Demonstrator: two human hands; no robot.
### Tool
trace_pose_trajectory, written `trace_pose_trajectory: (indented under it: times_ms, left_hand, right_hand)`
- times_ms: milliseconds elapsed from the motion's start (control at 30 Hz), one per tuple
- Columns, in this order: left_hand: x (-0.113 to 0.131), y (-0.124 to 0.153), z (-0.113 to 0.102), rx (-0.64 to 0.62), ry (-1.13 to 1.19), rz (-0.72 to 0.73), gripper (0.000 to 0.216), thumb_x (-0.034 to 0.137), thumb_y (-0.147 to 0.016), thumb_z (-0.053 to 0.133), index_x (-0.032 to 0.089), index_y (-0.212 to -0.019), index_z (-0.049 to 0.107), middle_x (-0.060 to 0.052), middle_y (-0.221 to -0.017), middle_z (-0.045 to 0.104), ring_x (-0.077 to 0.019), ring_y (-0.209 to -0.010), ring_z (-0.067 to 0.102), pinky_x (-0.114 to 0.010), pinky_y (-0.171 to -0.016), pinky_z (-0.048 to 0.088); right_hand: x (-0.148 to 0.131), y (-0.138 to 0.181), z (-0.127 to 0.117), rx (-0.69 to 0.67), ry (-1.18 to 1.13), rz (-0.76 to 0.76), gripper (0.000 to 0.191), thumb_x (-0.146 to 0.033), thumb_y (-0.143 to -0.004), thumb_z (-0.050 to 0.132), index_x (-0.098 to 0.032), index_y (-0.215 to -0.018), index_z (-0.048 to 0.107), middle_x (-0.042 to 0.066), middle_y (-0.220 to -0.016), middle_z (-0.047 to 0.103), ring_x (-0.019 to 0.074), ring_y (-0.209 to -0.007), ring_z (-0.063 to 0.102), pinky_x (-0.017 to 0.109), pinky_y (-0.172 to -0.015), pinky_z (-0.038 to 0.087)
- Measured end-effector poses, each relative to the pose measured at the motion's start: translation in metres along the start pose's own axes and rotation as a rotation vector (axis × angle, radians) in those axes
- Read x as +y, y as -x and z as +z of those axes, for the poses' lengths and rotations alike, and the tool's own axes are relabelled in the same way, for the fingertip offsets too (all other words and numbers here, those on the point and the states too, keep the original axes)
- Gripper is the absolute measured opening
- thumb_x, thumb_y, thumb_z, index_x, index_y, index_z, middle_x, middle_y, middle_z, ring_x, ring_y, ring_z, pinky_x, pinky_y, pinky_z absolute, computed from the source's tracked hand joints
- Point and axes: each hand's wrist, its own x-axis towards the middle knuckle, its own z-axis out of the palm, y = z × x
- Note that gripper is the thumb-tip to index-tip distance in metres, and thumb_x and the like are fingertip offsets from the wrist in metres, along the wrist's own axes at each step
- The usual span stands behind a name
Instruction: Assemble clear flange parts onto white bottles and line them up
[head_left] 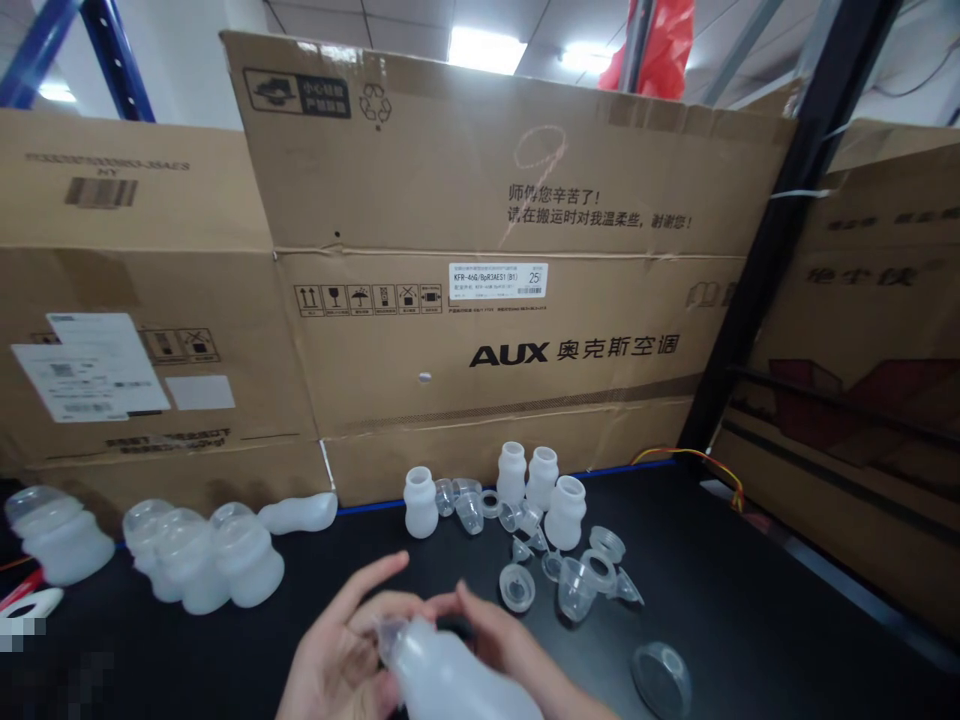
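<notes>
Your left hand [341, 650] and right hand [499, 645] both hold the bottle [450, 680]. Its small clear cap [390, 632] could slip and roll off the worktop [750, 620].

Bottle [457, 680]: translucent white plastic, squat w/ rounded shoulder, tilted, neck pointing up-left, body running off bottom edge of view. Held low centre over the black table, betw. both hands. Clear cap piece [391, 634] sits at its neck, small, see-through, partly hidden by fingers; can't tell if fully seated.
</notes>
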Motion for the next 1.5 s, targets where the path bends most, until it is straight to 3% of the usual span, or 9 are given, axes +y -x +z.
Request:
trace_pose_trajectory:
  times_ms: [67,133,267,500,633,833,1100,1300,1500]
  left_hand:
    - [0.008,-0.006,-0.003,0.075,-0.053,0.064,0.086,0.047,-0.059,0.098,0.022,-0.135,0.067,-0.014,-0.107,0.082,-0.0331,-0.088,0.077,-0.038,-0.079,0.061]
    - [0.011,-0.010,-0.002,0.135,-0.086,0.105,0.082,0.045,-0.063,0.096,0.021,-0.135,0.066,-0.015,-0.112,0.081,-0.0352,-0.097,0.077,-0.040,-0.085,0.061]
    - [-0.001,-0.010,0.010,0.147,-0.098,0.099,0.073,0.047,-0.064,0.096,0.019,-0.127,0.071,-0.017,-0.124,0.078,-0.0391,-0.117,0.072,-0.043,-0.099,0.059]
    - [-0.006,-0.004,0.017,0.069,-0.178,0.007,0.052,0.047,-0.074,0.089,0.018,-0.117,0.077,-0.012,-0.116,0.081,-0.0336,-0.111,0.073,-0.038,-0.096,0.057]
    - [-0.007,-0.006,0.012,0.138,-0.291,0.080,0.058,0.048,-0.073,0.089,0.020,-0.121,0.077,-0.011,-0.121,0.080,-0.0346,-0.117,0.071,-0.038,-0.102,0.055]
    - [-0.026,-0.005,0.008,0.139,-0.520,0.161,0.054,0.050,-0.072,0.088,0.024,-0.118,0.079,-0.011,-0.117,0.082,-0.0323,-0.108,0.076,-0.034,-0.093,0.059]
    - [-0.023,-0.008,0.009,0.157,-0.731,0.260,0.034,0.049,-0.076,0.083,0.024,-0.099,0.080,-0.006,-0.092,0.082,-0.0248,-0.080,0.073,-0.030,-0.076,0.058]
    - [-0.026,-0.009,0.012,0.183,-0.764,0.344,0.028,0.046,-0.072,0.088,0.027,-0.092,0.083,-0.005,-0.093,0.082,-0.0268,-0.084,0.075,-0.031,-0.080,0.059]
    - [-0.024,-0.008,0.006,0.035,-0.848,0.382,0.022,0.035,-0.077,0.085,0.028,-0.098,0.081,-0.006,-0.097,0.082,-0.0271,-0.086,0.077,-0.031,-0.082,0.059]
  right_hand:
    - [-0.018,0.012,0.004,-0.109,0.045,0.032,0.078,-0.087,-0.081,0.060,-0.019,-0.117,0.062,0.008,-0.091,0.078,0.0191,-0.069,0.073,0.027,-0.060,0.052]
    - [-0.027,0.021,0.007,-0.149,0.226,-0.009,0.077,-0.081,-0.080,0.069,-0.018,-0.123,0.058,0.009,-0.095,0.078,0.0146,-0.064,0.070,0.022,-0.056,0.048]
    - [-0.017,0.025,0.013,-0.010,0.510,-0.198,0.077,-0.077,-0.081,0.072,-0.020,-0.128,0.052,0.003,-0.092,0.069,0.0117,-0.062,0.060,0.023,-0.056,0.047]
    - [-0.061,0.043,0.003,0.219,1.539,-0.562,0.011,-0.030,-0.101,0.057,-0.023,-0.098,0.064,0.007,-0.102,0.067,0.0267,-0.098,0.060,0.043,-0.092,0.050]
    - [-0.098,0.058,-0.030,0.362,1.714,-0.556,0.051,0.008,-0.073,0.052,-0.025,-0.108,0.068,0.008,-0.114,0.067,0.0265,-0.104,0.061,0.040,-0.090,0.051]
    - [-0.108,0.079,-0.065,0.332,1.819,-0.363,0.074,0.012,-0.050,0.050,-0.031,-0.104,0.075,0.004,-0.108,0.065,0.0242,-0.097,0.060,0.033,-0.083,0.048]
    - [-0.097,0.074,-0.076,0.446,1.872,-0.377,0.058,0.012,-0.056,0.058,-0.027,-0.095,0.076,0.007,-0.101,0.067,0.0270,-0.092,0.063,0.034,-0.077,0.048]
    - [-0.106,0.072,-0.049,0.232,1.344,-0.430,0.045,-0.025,-0.094,0.065,-0.036,-0.138,0.065,0.005,-0.113,0.064,0.0218,-0.093,0.067,0.038,-0.087,0.058]
    - [-0.082,0.053,-0.011,0.135,0.826,-0.515,0.036,-0.042,-0.097,0.070,-0.026,-0.127,0.060,0.005,-0.116,0.062,0.0201,-0.101,0.064,0.038,-0.096,0.055]
